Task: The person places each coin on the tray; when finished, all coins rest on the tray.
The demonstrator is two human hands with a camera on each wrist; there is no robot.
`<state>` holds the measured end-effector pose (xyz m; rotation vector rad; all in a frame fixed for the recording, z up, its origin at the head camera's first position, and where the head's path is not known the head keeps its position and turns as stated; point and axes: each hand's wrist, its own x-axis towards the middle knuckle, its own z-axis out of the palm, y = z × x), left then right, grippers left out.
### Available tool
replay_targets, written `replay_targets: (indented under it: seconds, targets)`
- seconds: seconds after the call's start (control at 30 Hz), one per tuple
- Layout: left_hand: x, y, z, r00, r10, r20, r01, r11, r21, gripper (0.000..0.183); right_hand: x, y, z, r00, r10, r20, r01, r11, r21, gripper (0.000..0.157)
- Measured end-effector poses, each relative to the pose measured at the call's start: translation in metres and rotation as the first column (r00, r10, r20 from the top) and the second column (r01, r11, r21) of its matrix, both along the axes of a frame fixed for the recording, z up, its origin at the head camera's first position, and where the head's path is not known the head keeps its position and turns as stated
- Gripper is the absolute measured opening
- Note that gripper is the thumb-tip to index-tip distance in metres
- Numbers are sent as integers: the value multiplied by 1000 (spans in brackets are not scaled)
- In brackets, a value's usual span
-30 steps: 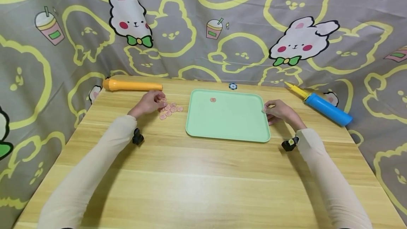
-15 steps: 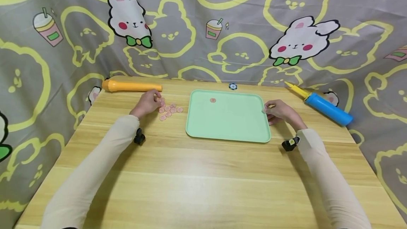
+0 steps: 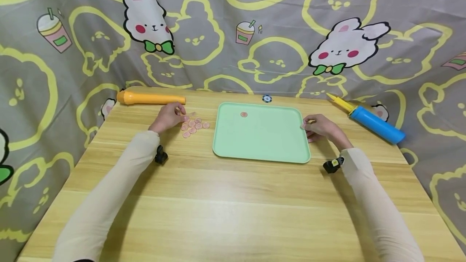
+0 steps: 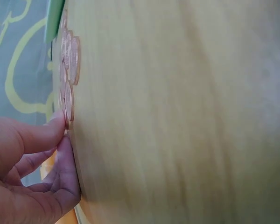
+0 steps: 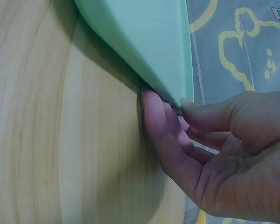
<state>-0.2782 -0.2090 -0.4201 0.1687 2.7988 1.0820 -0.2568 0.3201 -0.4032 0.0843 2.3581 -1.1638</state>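
Copper-pink discs (image 3: 198, 126) are lying flat in a crowded cluster on the wooden table (image 3: 225, 205), between the left hand (image 3: 169, 117) and the green tray (image 3: 262, 132). One lone disc (image 3: 244, 114) is resting inside the tray, toward its far left corner. Left thumb and forefinger are coming together at the cluster's left side; they seem to be pinching an outer disc (image 3: 187, 119), though the wrist view is showing it too edge-on to tell whether it is clear of the wood. Right hand (image 3: 318, 126) is gripping the tray's right rim, thumb above, fingers curling beneath.

Handling, by judgement: discs are looking thin, stiff, light and probably slick, so likely to be skating about or nudging neighbours. Breakage is seeming unlikely. Best hold: opposite points of the edge, thumb against forefinger, working from the cluster's outside. Tray is looking light and rigid, its rim offering the surest purchase.
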Motion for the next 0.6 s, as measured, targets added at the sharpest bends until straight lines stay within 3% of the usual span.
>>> replay_targets:
  seconds: [0.23,0.5,0.6]
  targets:
    - [-2,-2,2,1000,-14,19,14,1000,16,33,-1,1,-2,1000,-8,3,9,1000,-24,34]
    - [1,6,7,986,-165,18,164,986,18,32,-1,3,-4,1000,-4,-2,4,1000,-21,37]
    - [2,9,6,989,-146,-4,146,989,-13,27,-1,3,-4,1000,-4,-2,4,1000,-22,36]
